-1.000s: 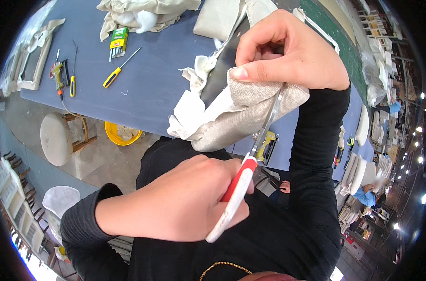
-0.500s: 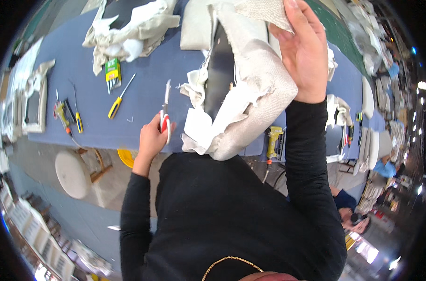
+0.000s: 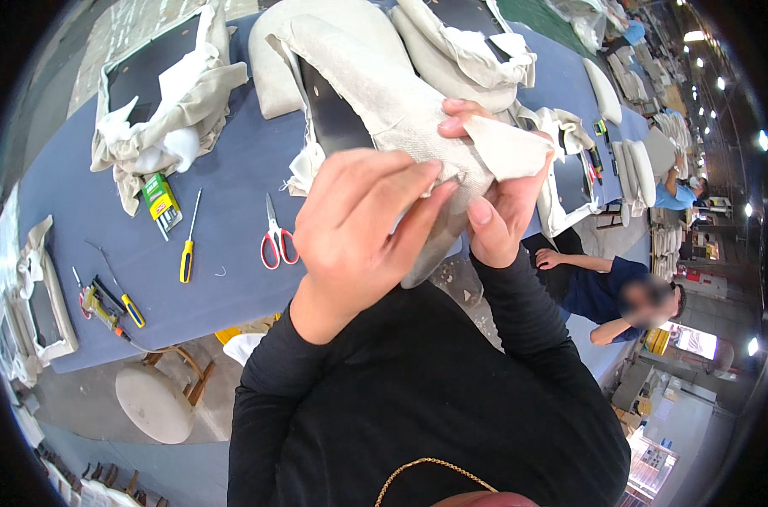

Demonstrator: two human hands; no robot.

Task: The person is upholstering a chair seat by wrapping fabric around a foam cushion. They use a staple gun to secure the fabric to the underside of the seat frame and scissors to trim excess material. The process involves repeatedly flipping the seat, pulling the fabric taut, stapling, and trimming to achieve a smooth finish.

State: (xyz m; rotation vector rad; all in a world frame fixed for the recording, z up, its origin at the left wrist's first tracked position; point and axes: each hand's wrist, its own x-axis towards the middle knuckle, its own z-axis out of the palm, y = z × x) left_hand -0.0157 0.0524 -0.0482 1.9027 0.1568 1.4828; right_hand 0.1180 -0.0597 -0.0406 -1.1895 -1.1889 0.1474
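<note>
Beige fabric (image 3: 384, 93) covers a dark-backed upholstered piece in front of me at the table's near edge. My left hand (image 3: 359, 224) is closed in a pinch on the fabric, its thumb and fingertips meeting at a fold. To its right, my right hand (image 3: 515, 207) grips the same fabric, fingers behind and thumb in front. A pale loose flap (image 3: 506, 148) stands up from between the right fingers. Left of my left hand, red-and-white-handled scissors (image 3: 278, 241) lie on the blue table, blades pointing away.
Two screwdrivers (image 3: 187, 253), a green box (image 3: 160, 201) and a yellow staple gun (image 3: 101, 308) lie on the table (image 3: 223, 291) at left. Another partly covered frame (image 3: 160, 93) sits at far left. At right a person (image 3: 599, 287) is close to the table. A round stool (image 3: 154, 401) stands below.
My left hand has let go of the scissors, now lying on the table, and moved right onto the fabric. My right hand has come down and nearer. The view has shifted.
</note>
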